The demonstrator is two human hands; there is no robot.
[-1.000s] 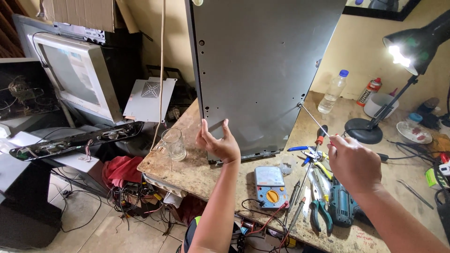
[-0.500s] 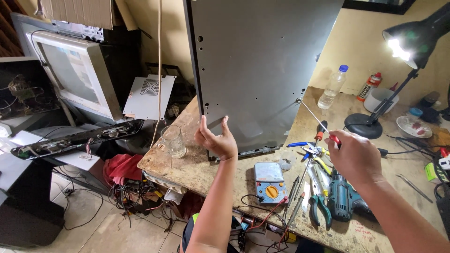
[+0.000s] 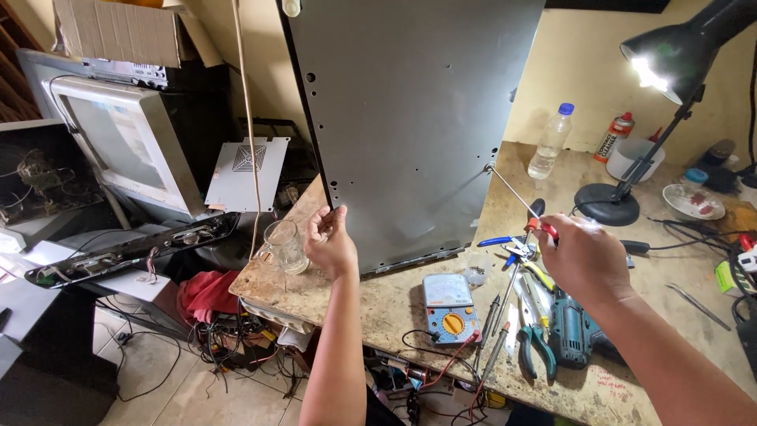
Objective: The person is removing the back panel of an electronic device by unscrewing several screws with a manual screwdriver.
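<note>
A large grey metal panel [image 3: 410,118] stands upright on the workbench [image 3: 363,296], dotted with small holes. My left hand [image 3: 331,241] grips its lower left edge. My right hand [image 3: 587,260] is shut on a long screwdriver [image 3: 516,197] with a red and black handle. The thin shaft slants up to the left, and its tip touches the panel's right edge.
A glass mug [image 3: 282,246] stands near the bench's left corner. A blue multimeter [image 3: 448,308], pliers, loose screwdrivers and a teal drill [image 3: 569,335] lie in front. A desk lamp [image 3: 658,63], plastic bottle [image 3: 550,142] and bowls sit at the right. An old monitor [image 3: 130,146] stands left.
My left hand has closed from an open palm into a grip on the panel's lower left edge. My right hand has shifted slightly with the screwdriver still at the panel's right edge.
</note>
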